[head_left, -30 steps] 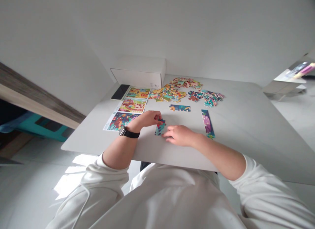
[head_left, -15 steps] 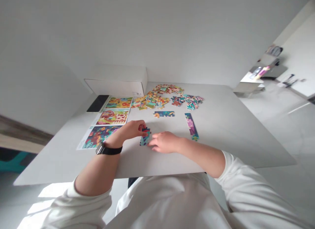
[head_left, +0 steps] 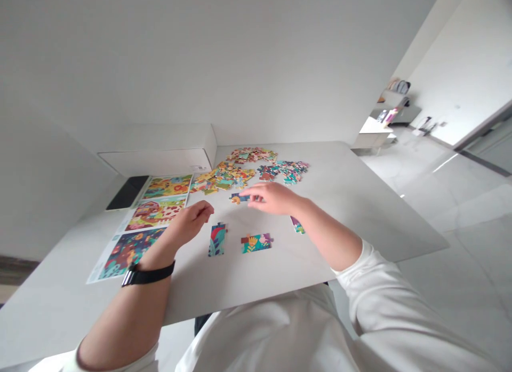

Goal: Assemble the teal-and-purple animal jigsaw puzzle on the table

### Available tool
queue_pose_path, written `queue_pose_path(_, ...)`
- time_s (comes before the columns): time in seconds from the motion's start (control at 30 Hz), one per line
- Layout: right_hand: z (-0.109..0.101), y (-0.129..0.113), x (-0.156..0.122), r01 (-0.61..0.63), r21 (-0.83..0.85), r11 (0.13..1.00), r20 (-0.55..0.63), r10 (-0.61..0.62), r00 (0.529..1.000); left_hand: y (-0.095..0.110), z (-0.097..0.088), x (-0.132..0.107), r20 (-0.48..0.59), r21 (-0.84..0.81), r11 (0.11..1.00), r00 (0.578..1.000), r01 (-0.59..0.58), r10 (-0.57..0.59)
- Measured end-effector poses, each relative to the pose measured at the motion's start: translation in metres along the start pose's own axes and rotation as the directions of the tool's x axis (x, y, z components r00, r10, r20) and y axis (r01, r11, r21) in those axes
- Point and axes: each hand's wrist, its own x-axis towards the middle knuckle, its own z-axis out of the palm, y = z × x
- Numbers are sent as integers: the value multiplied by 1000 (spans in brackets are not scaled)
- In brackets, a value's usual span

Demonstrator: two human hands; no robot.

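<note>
My right hand (head_left: 272, 197) reaches forward, its fingertips at a short strip of joined puzzle pieces (head_left: 240, 198). Beneath that forearm, a longer puzzle strip (head_left: 296, 224) is mostly hidden. My left hand (head_left: 190, 222) hovers with curled fingers, holding nothing, just above and left of a blue-and-red puzzle section (head_left: 217, 239). To the right of that section lies a teal section with yellow flowers (head_left: 256, 243). Both sections rest flat on the white table (head_left: 344, 201), between my hands.
Loose puzzle pieces lie in several heaps (head_left: 244, 169) at the far side. Printed picture sheets (head_left: 152, 212) line the left side, with a black phone (head_left: 127, 192) and a white box (head_left: 160, 158) beyond them. A black watch (head_left: 146, 275) circles my left wrist.
My hands have let go of the pieces between them, leaving two separate sections on the table. My right hand has moved forward to the short strip, and my view has swung left.
</note>
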Motion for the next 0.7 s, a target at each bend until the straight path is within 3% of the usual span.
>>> queue_pose_path(0.1, -52, 41, -13, -175, 40, 984, -215, 180, 960, 8, -6, 1, -23, -119, 990, 997, -74, 72)
queue_pose_path(0.23, -104, 96, -41, -400, 111, 910, -510, 398, 763, 21, -17, 10, -106, -267, 943, 978, -200, 178)
queue_pose_path(0.3, -117, 122, -52, -482, 147, 864, -555, 475, 683, 30, -22, 20, -161, -302, 922, 966, -243, 202)
queue_pose_path(0.43, -123, 163, -59, -613, 194, 766, -512, 612, 603, 52, -26, 47, -242, -387, 873, 947, -296, 213)
queue_pose_path(0.57, -116, 191, -52, -707, 143, 692, -439, 685, 581, 80, -20, 81, -283, -502, 800, 936, -330, 209)
queue_pose_path(0.7, -101, 218, -43, -784, 18, 620, -380, 730, 569, 100, -13, 106, -236, -545, 770, 942, -333, 240)
